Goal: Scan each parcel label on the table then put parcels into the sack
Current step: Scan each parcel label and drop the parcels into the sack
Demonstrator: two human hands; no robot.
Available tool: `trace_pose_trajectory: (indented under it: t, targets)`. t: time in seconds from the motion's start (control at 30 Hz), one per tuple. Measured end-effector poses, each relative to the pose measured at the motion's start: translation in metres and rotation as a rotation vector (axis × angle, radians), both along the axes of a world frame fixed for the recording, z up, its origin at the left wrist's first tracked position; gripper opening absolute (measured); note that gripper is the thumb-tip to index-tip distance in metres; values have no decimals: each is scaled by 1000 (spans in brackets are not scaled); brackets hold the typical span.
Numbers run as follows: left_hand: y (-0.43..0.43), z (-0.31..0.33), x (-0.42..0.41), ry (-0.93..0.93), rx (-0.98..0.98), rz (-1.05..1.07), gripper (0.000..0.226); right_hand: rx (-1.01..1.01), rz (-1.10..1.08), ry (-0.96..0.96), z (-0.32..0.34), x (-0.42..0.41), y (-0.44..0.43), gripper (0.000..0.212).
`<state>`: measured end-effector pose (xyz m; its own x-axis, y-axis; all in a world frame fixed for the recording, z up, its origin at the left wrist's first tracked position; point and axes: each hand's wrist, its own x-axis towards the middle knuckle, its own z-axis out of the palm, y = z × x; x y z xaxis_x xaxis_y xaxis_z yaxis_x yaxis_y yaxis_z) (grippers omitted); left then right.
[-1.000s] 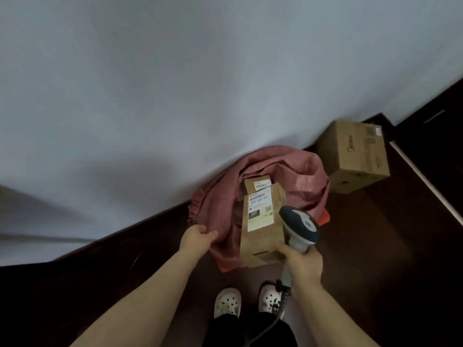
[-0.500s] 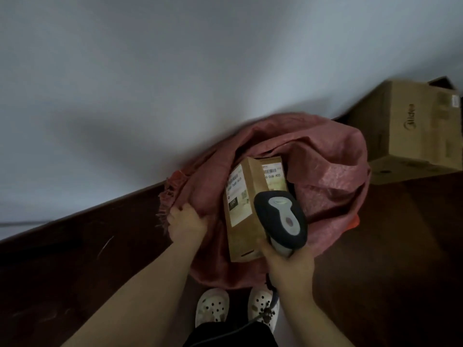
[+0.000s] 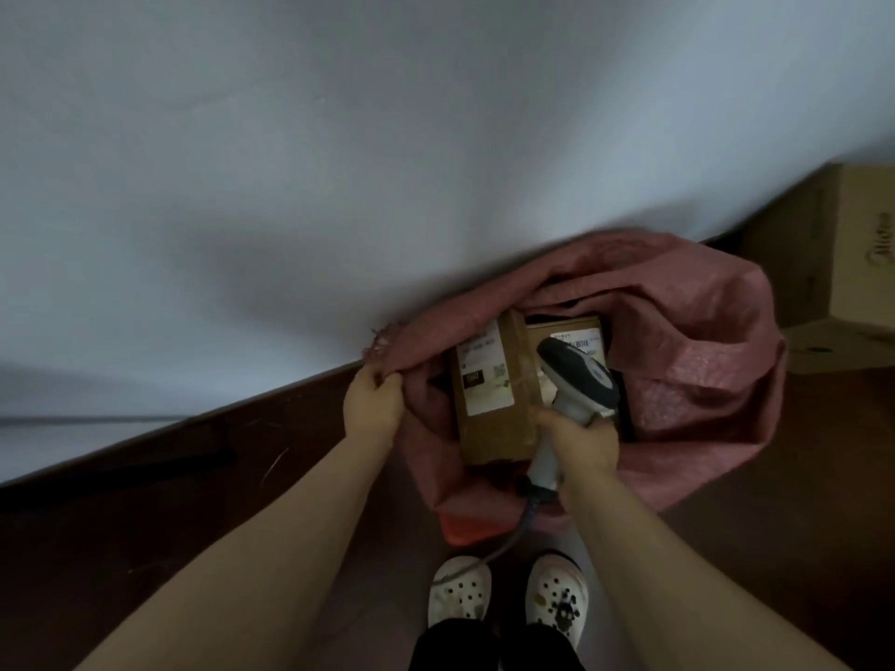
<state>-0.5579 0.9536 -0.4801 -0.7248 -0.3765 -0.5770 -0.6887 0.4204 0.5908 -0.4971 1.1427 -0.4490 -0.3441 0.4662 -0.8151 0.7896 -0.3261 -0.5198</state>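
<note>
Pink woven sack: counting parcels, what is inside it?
A brown cardboard parcel with a white label, and a second parcel behind it. Anything deeper is covered by them and the sack folds.

Sack (image 3: 687, 341) mouth held wide by the left hand (image 3: 373, 404), parcel (image 3: 489, 428) and scanner (image 3: 578, 375) gripped together by the right hand (image 3: 583, 443) filling most of it, second parcel (image 3: 564, 331) just beyond the grip, wall (image 3: 339, 162) close behind, big carton (image 3: 852, 263) well right, open floor (image 3: 145, 525) left.
</note>
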Motion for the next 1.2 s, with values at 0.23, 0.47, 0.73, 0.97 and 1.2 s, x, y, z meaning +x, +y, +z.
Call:
trace_pose_trajectory:
  t: [0.23,0.47,0.73,0.97,1.2]
  targets:
    - [5,61,35,-139,36,-228,53,-164,-94,-9,74,56,-6,16]
    - [11,181,75,-95,-28,-495,67,-184,-71,173,192,102,-39,11]
    - [-34,319,189,65,-276,-750,55,-151,86,381,305,189,-86,6]
    - [-126,391,343,101,-478,-652,56,-198,343,349,358,313,-164,9]
    - [-241,420,465,56,-505,-323,53,-341,541,336,387,401,-264,18]
